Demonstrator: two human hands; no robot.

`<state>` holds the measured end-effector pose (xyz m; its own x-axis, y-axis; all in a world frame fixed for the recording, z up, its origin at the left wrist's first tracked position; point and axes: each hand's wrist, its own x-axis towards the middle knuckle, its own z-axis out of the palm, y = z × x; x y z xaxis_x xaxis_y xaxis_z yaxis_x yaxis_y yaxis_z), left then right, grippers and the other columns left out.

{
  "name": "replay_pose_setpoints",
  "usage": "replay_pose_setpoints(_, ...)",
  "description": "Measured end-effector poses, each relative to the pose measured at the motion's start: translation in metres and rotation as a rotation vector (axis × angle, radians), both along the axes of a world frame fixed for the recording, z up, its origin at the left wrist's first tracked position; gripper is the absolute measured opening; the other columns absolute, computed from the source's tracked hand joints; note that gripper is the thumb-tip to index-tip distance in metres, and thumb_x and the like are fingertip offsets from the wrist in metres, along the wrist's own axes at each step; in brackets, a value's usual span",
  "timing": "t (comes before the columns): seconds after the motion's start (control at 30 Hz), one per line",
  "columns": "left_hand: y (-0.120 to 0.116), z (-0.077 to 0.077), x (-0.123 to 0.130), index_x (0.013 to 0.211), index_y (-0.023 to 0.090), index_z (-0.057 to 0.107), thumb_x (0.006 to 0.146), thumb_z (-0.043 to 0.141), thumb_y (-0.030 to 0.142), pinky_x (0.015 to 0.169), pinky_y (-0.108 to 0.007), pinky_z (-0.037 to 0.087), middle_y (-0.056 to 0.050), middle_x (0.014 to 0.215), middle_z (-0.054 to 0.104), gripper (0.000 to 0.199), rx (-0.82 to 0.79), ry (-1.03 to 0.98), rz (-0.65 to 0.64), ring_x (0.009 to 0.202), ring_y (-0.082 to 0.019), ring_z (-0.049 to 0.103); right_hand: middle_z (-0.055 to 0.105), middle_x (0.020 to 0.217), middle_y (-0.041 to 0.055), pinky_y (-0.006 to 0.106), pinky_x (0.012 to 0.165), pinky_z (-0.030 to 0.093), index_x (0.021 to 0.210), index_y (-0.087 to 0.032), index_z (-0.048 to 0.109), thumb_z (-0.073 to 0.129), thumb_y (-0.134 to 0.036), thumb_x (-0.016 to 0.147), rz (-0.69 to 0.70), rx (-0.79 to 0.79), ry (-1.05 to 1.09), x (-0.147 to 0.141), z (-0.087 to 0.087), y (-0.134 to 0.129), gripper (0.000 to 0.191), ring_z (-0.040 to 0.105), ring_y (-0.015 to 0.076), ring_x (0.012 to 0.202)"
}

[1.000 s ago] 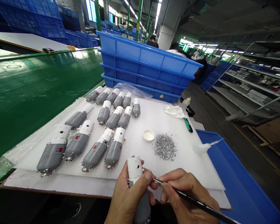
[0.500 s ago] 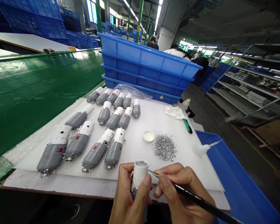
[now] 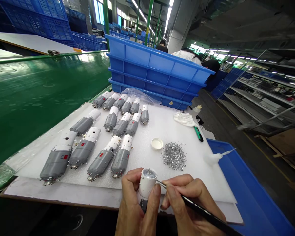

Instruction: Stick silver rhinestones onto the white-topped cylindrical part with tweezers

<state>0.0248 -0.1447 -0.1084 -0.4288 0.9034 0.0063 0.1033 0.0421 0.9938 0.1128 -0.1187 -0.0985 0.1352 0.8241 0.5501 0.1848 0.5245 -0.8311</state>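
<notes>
In my left hand (image 3: 137, 203) is a white and grey spacecraft model (image 3: 147, 183), gripped between thumb and fingers with its round silvery end facing up. My right hand (image 3: 189, 200) pinches a thin black tool (image 3: 199, 209) like a pen or fine brush; its slim metal tip meets or nearly meets the model's right side near the rim. Past my hands lies a pile of tiny silvery pieces (image 3: 174, 155), beside a small white round cap (image 3: 157, 144) holding a pale substance. Several finished-looking models (image 3: 55, 162) lie to the left on white foam (image 3: 142, 157).
Stacked blue bins (image 3: 154, 72) rise behind the foam. At right are a white cloth (image 3: 184, 119), a green-handled cutter (image 3: 198, 134), a nozzle bottle (image 3: 212, 158) and a blue tray (image 3: 255, 186). A green conveyor surface (image 3: 39, 88) runs along the left.
My left hand has tilted the model, so more of its silvery top shows. The tool's tip stays by the model's right side. The view has shifted very slightly.
</notes>
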Motion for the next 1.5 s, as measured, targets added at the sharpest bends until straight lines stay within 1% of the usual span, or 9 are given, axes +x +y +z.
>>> replay_pose_setpoints(0.13, 0.001, -0.013, -0.007, 0.113, 0.027, 0.045, 0.100, 0.047, 0.047, 0.082, -0.032, 0.052, -0.004, 0.115, 0.057, 0.024, 0.063, 0.174, 0.043, 0.100, -0.018, 0.063, 0.064, 0.070, -0.0050, 0.018, 0.048, 0.051, 0.075, -0.022, 0.060, 0.066, -0.004, 0.087, -0.001, -0.001, 0.018, -0.003, -0.001, -0.003, 0.022, 0.065, 0.0086, 0.055)
replay_pose_setpoints(0.23, 0.004, -0.022, -0.015, 0.114, 0.025, 0.044, 0.101, 0.047, 0.043, 0.076, -0.029, 0.059, -0.007, 0.114, 0.060, 0.022, 0.151, 0.382, 0.004, 0.096, -0.018, 0.069, 0.066, 0.073, -0.0044, 0.020, 0.049, 0.049, 0.074, -0.022, 0.062, 0.067, -0.007, 0.089, -0.044, -0.079, 0.101, -0.009, 0.001, -0.007, 0.022, 0.062, 0.0077, 0.054)
replay_pose_setpoints(0.37, 0.007, -0.025, -0.020, 0.114, 0.022, 0.043, 0.101, 0.047, 0.040, 0.073, -0.028, 0.063, -0.012, 0.111, 0.062, 0.023, 0.186, 0.540, 0.025, 0.096, -0.020, 0.073, 0.066, 0.071, -0.0042, 0.022, 0.050, 0.047, 0.072, -0.022, 0.062, 0.068, -0.010, 0.090, -0.078, -0.122, 0.143, -0.015, 0.004, -0.010, 0.022, 0.060, 0.0081, 0.053)
replay_pose_setpoints(0.7, 0.011, -0.021, -0.027, 0.109, 0.023, 0.044, 0.100, 0.046, 0.047, 0.058, -0.027, 0.062, -0.011, 0.107, 0.068, 0.026, 0.203, 0.696, 0.045, 0.076, -0.021, 0.077, 0.062, 0.068, -0.0046, 0.023, 0.051, 0.044, 0.070, -0.022, 0.058, 0.067, -0.021, 0.091, -0.048, -0.227, 0.091, -0.009, 0.006, -0.008, 0.024, 0.056, 0.0083, 0.052)
replay_pose_setpoints(0.83, 0.011, -0.022, -0.028, 0.109, 0.022, 0.044, 0.100, 0.044, 0.048, 0.054, -0.026, 0.061, -0.011, 0.105, 0.070, 0.027, 0.201, 0.743, 0.043, 0.074, -0.022, 0.078, 0.063, 0.071, -0.0044, 0.021, 0.050, 0.045, 0.070, -0.021, 0.057, 0.066, -0.016, 0.091, -0.037, -0.172, 0.043, -0.006, 0.003, -0.007, 0.024, 0.057, 0.0074, 0.052)
replay_pose_setpoints(1.0, 0.011, -0.020, -0.027, 0.107, 0.023, 0.044, 0.100, 0.045, 0.047, 0.055, -0.027, 0.062, -0.010, 0.104, 0.070, 0.025, 0.182, 0.726, 0.041, 0.076, -0.022, 0.078, 0.067, 0.074, -0.0032, 0.019, 0.046, 0.048, 0.075, -0.021, 0.060, 0.067, -0.007, 0.088, -0.036, -0.045, -0.011, -0.006, -0.002, -0.007, 0.021, 0.064, 0.0092, 0.052)
replay_pose_setpoints(1.17, 0.016, -0.013, -0.029, 0.102, 0.024, 0.043, 0.101, 0.041, 0.049, 0.049, -0.027, 0.060, -0.007, 0.092, 0.070, 0.025, 0.230, 0.737, 0.058, 0.066, -0.021, 0.077, 0.066, 0.070, -0.0033, 0.022, 0.052, 0.051, 0.072, -0.022, 0.059, 0.068, -0.010, 0.089, -0.089, -0.081, 0.049, -0.012, -0.003, -0.008, 0.022, 0.063, 0.0103, 0.054)
replay_pose_setpoints(1.3, 0.017, -0.015, -0.032, 0.104, 0.023, 0.044, 0.102, 0.038, 0.050, 0.050, -0.028, 0.060, -0.009, 0.093, 0.071, 0.028, 0.256, 0.791, 0.044, 0.068, -0.023, 0.077, 0.064, 0.069, -0.0033, 0.020, 0.049, 0.048, 0.073, -0.021, 0.058, 0.066, -0.014, 0.091, 0.001, -0.137, 0.069, -0.005, 0.001, -0.002, 0.021, 0.061, 0.0085, 0.051)
replay_pose_setpoints(1.5, 0.016, -0.018, -0.030, 0.102, 0.021, 0.044, 0.103, 0.038, 0.049, 0.051, -0.028, 0.060, -0.011, 0.093, 0.072, 0.028, 0.257, 0.819, 0.023, 0.068, -0.023, 0.077, 0.060, 0.064, -0.0030, 0.019, 0.050, 0.047, 0.071, -0.019, 0.057, 0.065, -0.020, 0.093, 0.158, -0.247, -0.026, 0.013, 0.013, 0.008, 0.024, 0.058, 0.0082, 0.050)
